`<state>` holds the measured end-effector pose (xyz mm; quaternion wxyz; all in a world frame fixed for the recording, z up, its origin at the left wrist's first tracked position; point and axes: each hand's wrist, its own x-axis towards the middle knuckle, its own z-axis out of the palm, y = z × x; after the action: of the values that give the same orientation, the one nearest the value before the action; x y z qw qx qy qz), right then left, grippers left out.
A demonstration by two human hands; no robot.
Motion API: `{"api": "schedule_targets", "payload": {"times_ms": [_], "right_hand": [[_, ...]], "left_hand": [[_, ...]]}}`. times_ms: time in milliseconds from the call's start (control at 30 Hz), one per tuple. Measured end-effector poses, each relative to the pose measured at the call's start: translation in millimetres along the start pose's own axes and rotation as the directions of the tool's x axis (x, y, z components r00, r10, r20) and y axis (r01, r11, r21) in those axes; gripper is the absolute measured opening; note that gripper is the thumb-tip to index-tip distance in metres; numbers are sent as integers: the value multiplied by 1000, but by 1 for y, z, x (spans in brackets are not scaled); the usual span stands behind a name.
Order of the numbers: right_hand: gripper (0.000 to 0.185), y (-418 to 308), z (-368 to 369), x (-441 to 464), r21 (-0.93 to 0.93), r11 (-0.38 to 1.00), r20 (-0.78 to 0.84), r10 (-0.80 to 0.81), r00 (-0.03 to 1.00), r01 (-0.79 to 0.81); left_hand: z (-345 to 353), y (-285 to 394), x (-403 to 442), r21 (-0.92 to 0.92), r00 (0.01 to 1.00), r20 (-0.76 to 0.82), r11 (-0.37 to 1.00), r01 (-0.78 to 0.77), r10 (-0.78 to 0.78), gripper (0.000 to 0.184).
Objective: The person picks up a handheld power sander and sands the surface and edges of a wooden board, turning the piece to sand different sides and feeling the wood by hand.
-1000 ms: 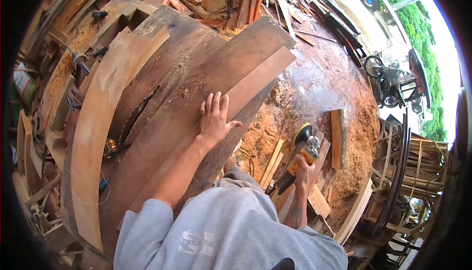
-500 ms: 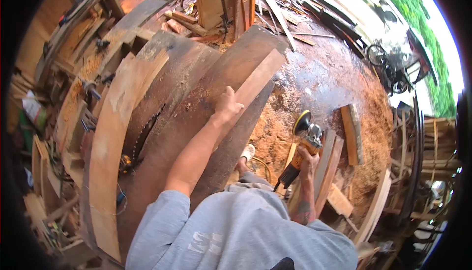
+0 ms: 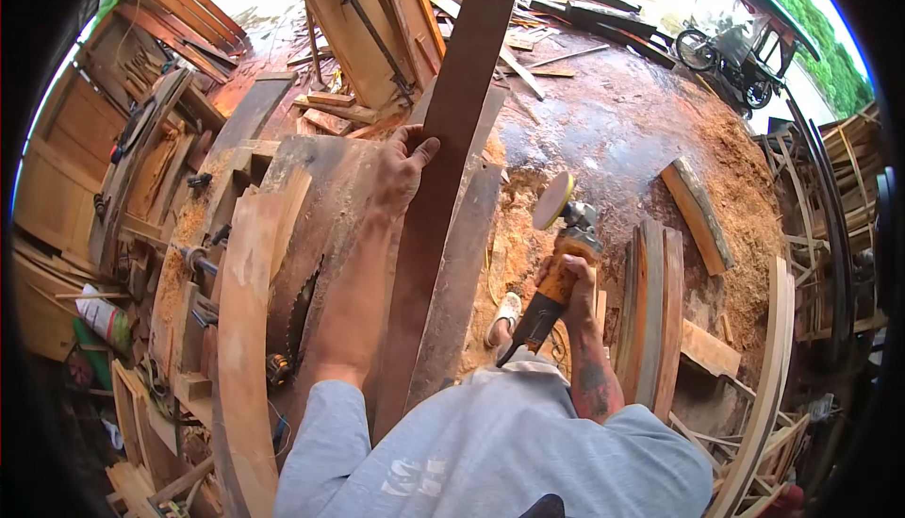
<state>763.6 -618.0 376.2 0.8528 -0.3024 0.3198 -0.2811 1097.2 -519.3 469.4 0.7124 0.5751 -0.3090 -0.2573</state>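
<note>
My left hand [image 3: 403, 167] grips the left edge of a long dark brown board [image 3: 454, 122], thumb on its face, the board's far end raised above the workbench boards [image 3: 462, 245]. In my right hand [image 3: 568, 284] is a yellow and black angle grinder [image 3: 551, 294], its round yellow-edged disc [image 3: 553, 200] tilted up and touching nothing. A pale curved plank [image 3: 247, 329] lies left of my left arm. Between plank and arm sits a small yellow and black tool [image 3: 278, 368], partly hidden.
Thick wood pieces [image 3: 650, 311] stand right of the grinder, with a short beam [image 3: 698, 214] beyond on sawdust-covered ground. A tall wooden post [image 3: 363, 28] rises ahead. A clamp [image 3: 198, 259] sits at the left. A parked motorcycle [image 3: 731, 51] is at the far right.
My left hand has gone from lying spread on the board to gripping its edge, and the board's far end has come up. The grinder has tilted and the view has shifted.
</note>
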Motion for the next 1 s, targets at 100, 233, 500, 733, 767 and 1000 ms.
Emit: {"api": "schedule_targets", "payload": {"times_ms": [100,233,500,733,767,1000], "right_hand": [[35,10,-2,-2,-13,999,52,48,998,-47],[39,16,11,-7,-12,1000,76,27,997,-26],[38,50,20,7,-11,974,90,228,969,-228],[37,54,22,18,-30,969,137,248,959,-246],[37,54,23,19,-21,969,126,247,961,-247],[34,57,28,17,49,969,96,237,967,-242]], "left_hand": [[0,2,-13,-12,952,307,1000,1,3,59],[-18,-34,-27,-130,901,359,943,306,-243,71],[22,-29,-38,-81,968,-4,965,248,-249,51],[38,-37,-33,-37,971,-64,972,230,-232,49],[41,-37,-32,-25,975,-79,978,207,-208,46],[50,-40,-26,-28,982,-95,986,163,-165,41]]}}
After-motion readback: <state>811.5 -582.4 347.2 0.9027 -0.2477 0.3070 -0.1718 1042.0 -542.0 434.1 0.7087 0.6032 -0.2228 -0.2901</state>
